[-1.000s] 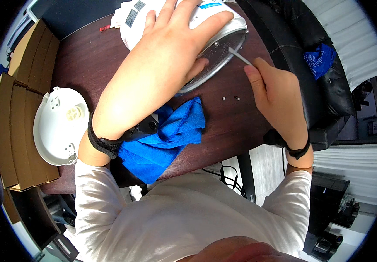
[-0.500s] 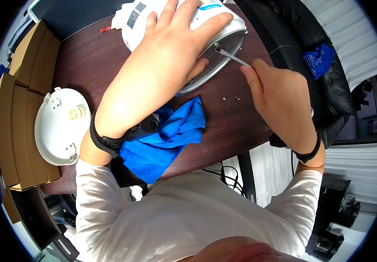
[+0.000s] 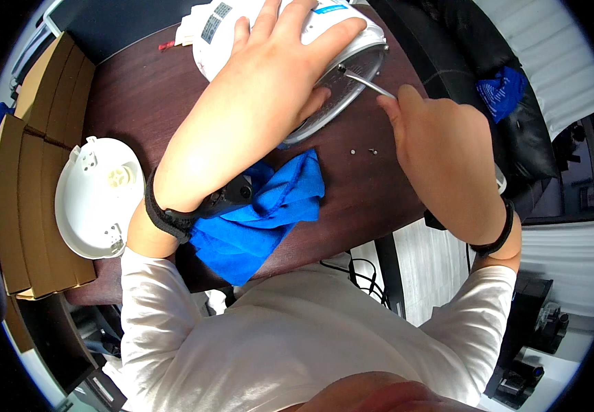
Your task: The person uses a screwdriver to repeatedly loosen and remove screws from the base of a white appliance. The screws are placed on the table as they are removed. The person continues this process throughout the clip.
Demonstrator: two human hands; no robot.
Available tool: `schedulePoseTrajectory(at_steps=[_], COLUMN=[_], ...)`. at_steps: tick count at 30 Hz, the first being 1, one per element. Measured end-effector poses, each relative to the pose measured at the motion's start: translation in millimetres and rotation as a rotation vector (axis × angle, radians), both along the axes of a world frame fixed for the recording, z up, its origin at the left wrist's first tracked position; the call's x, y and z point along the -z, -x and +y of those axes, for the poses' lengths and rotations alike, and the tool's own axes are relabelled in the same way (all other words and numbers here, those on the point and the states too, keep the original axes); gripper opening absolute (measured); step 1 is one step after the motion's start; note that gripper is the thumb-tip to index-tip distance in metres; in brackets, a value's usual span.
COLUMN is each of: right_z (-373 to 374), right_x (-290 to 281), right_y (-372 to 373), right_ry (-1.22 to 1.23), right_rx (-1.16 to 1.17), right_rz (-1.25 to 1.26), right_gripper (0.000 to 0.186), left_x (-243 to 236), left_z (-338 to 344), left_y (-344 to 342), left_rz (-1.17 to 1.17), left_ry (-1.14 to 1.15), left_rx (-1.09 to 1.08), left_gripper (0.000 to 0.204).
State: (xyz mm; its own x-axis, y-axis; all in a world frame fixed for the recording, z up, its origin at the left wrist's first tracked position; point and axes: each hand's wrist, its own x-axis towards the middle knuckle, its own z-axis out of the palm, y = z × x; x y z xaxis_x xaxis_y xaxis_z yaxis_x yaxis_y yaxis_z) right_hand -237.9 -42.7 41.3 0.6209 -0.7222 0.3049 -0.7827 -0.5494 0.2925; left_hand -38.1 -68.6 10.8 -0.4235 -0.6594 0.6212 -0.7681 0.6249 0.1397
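Note:
My left hand (image 3: 269, 82) grips the white appliance (image 3: 214, 51) at the top of the desk, fingers spread over its body, thumb by the rim of its round transparent end (image 3: 355, 82). My right hand (image 3: 441, 158) is closed round a screwdriver (image 3: 369, 86), whose shaft meets a small fitting (image 3: 341, 69) on that rim; its handle is mostly hidden in my fist. Two small screws (image 3: 373, 151) lie on the wood below. A blue cloth (image 3: 262, 240) lies under my left wrist, and a white oval cover (image 3: 87, 202) rests at the left.
The dark wooden desk (image 3: 372, 199) has brown cardboard boxes (image 3: 15, 206) along its left edge and a dark panel (image 3: 111, 20) behind. A black padded seat (image 3: 530, 144) with a blue item (image 3: 499, 93) stands at the right. Black cables (image 3: 372, 275) hang below.
My right hand and forearm have moved rightward, and the screwdriver's tip has shifted left and up onto the fitting at the rim. My left hand has barely moved.

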Motion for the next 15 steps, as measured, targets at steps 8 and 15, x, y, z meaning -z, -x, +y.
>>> schedulePoseTrajectory(at_steps=[8,15], right_z=[-2,-3], right_x=[9,12], right_y=[-1,0], right_ry=[-0.014,-0.048], right_rx=[0.090,0.089], right_rz=[-0.094,-0.153], right_gripper=[0.029,0.033], left_x=[0,1], left_z=[-1,-2], left_y=[-1,-1], left_rz=[-0.001,0.011], left_ry=[0.017,0.041], left_rx=[0.008,0.001], left_gripper=[0.068,0.068])
